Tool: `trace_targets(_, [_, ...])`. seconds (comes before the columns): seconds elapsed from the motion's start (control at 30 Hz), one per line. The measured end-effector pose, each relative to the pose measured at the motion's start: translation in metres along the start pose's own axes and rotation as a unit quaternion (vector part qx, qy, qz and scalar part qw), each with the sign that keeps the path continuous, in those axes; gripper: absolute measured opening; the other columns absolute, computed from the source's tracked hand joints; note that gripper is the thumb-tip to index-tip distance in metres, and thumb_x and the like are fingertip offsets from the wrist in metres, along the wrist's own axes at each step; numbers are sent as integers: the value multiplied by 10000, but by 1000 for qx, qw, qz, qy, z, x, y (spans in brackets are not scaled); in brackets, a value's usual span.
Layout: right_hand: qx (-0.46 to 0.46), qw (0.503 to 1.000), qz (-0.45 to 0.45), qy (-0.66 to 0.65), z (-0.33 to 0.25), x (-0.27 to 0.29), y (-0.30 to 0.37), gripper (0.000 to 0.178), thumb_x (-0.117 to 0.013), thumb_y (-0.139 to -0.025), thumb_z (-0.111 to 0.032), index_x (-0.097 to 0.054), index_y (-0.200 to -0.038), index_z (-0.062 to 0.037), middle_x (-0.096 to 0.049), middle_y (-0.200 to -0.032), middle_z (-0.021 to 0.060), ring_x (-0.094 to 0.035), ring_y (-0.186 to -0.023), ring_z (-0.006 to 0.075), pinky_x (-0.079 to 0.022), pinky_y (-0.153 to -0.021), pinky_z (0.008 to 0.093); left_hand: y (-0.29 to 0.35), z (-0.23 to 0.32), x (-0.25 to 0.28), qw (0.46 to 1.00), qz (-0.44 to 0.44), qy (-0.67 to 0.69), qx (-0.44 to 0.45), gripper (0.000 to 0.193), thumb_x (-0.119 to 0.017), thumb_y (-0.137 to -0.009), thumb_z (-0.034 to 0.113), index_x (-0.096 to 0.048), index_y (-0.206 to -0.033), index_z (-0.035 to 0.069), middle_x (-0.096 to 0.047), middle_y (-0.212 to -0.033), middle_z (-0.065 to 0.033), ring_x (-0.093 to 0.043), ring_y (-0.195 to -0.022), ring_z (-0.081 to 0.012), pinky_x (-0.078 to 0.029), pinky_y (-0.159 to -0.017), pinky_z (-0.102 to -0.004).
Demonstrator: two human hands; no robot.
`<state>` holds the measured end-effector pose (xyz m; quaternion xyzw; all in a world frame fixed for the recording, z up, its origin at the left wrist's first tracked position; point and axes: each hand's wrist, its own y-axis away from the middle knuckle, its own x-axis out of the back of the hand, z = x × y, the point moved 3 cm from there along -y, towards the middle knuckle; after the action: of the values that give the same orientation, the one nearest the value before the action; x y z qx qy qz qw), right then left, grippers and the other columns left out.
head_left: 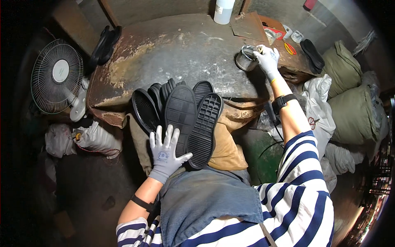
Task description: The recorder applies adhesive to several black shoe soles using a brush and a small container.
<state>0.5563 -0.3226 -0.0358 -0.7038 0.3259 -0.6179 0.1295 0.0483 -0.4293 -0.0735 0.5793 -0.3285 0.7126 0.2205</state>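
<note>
Several black rubber shoe soles lie fanned out over my lap, against the table's near edge. Spread flat over the lower part of the middle sole is my left hand in a grey-white glove, fingers apart. Its thumb reaches the ridged bottom of the sole on the right. My right hand, gloved alike, is stretched out to the far right at the rim of a metal can smeared with pale residue. Its fingers are closed around something small and yellowish, mostly hidden.
The worn table carries a clear bottle at the back, orange-handled scissors and a dark sole at right. More soles rest on its left edge. A fan stands left; stuffed sacks fill the right.
</note>
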Motion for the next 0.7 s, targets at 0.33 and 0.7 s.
trace_targets(0.33, [-103, 976, 63, -181, 35, -9, 9, 291, -601, -885, -272, -747, -1013, -54, -730, -1026, 123, -660, -1002, 258, -483, -912, 356, -6, -18, 66, 917, 93, 389, -1, 810, -707, -724, 230, -426, -1447, -5, -411, -1488, -198, -440, -1338, -358, -379, -1100, -468])
trace_targets(0.7, [-183, 758, 140, -610, -11, 30, 17, 231, -605, -860, -22, -704, -1068, -5, -706, -966, 71, -657, -906, 156, -506, -920, 285, -85, -5, 73, 136, -63, 986, 77, 768, -490, -978, 548, -268, -1543, 78, -344, -1556, -162, -432, -1332, -487, -379, -1002, -753])
